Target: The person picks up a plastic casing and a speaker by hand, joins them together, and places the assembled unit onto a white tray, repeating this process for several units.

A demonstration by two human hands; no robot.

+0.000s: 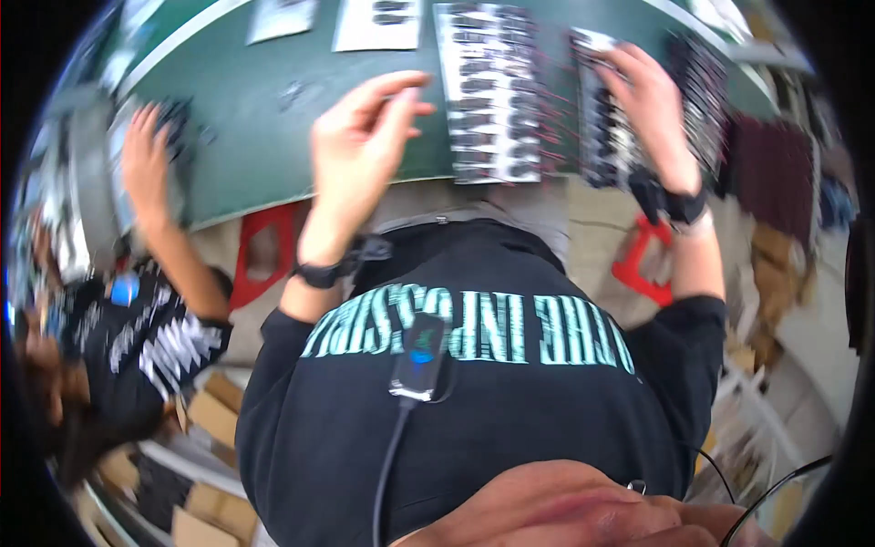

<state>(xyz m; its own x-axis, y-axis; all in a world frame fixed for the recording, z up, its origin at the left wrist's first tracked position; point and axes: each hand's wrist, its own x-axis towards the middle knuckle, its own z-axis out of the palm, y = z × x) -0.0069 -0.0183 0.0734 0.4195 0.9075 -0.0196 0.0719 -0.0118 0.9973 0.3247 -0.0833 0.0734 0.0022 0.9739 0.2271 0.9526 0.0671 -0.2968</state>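
Note:
My left hand point(365, 132) hovers over the green table, left of a long white sheet point(447, 77) carrying rows of small dark parts point(476, 105) with thin red wires. Its fingers are curled toward the thumb; anything between them is too small to make out. Farther right, my right hand point(649, 100) reaches over a narrower white sheet of dark parts point(597, 137). The fingertips are drawn together at that sheet's far end, and what they pinch is hidden and blurred. Both wrists wear dark bands.
More white sheets point(351, 35) with dark parts lie along the far side of the green table point(246, 118). Another batch of dark parts point(697, 91) is at the right. A co-worker's hand point(146, 164) works at the left. Red stools point(260, 255) stand below the near edge.

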